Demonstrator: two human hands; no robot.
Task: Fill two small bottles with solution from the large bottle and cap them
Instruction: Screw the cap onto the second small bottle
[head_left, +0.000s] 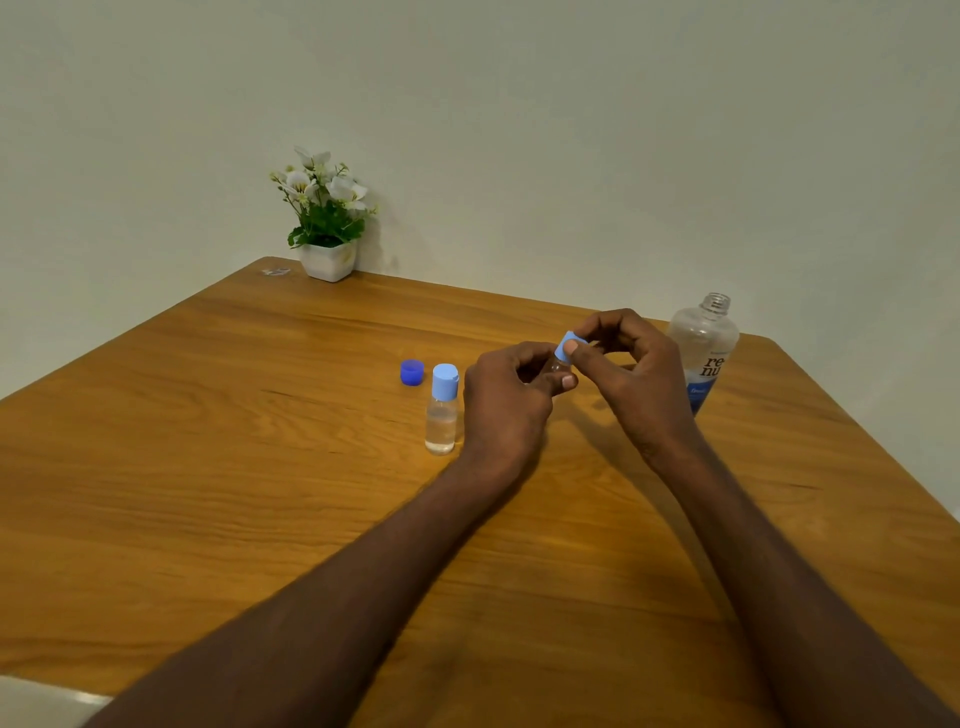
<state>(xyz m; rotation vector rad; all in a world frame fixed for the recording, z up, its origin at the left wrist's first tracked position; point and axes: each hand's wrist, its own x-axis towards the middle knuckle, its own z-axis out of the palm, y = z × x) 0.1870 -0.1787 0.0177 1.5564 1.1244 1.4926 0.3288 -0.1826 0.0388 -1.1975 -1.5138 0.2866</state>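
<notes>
My left hand (506, 400) is wrapped around a small clear bottle (557, 367), which it mostly hides. My right hand (631, 369) pinches the light blue cap (565, 344) sitting on that bottle's neck. Just left of my left hand a second small bottle (441, 418) stands upright on the table, holding clear liquid and wearing a light blue cap. The large clear bottle (704, 348) with a blue label stands behind my right hand, its neck open. Its dark blue cap (411, 372) lies on the table beyond the standing small bottle.
A wooden table (208, 441) carries everything. A white pot of artificial flowers (327, 218) sits at the far corner against the wall, with a small clear item (275, 271) beside it. The table's right edge runs close behind the large bottle.
</notes>
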